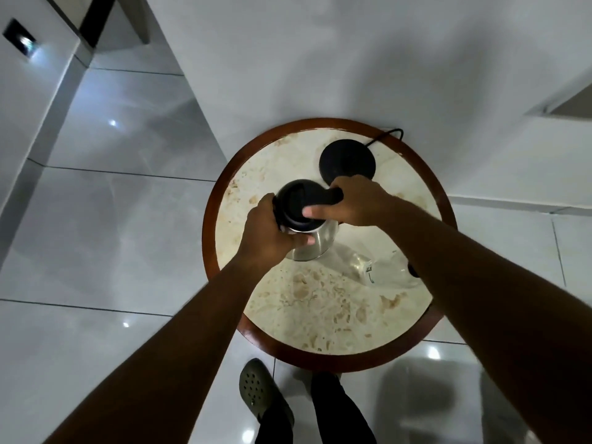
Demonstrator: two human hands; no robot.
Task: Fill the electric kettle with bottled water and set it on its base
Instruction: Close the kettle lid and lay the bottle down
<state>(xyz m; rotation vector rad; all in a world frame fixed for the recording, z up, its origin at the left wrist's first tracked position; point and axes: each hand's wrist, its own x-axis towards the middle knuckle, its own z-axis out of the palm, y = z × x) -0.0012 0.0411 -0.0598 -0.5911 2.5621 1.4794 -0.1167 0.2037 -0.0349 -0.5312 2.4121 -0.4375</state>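
Kettle (301,219) stands off its base (347,161); my left hand (272,233) grips the body to steady it while my right hand (350,203) clasps the handle, thumb on lid.

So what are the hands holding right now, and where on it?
Both hold the kettle: the right hand grips its black handle, and the left hand clasps the side of the body just under the lid.
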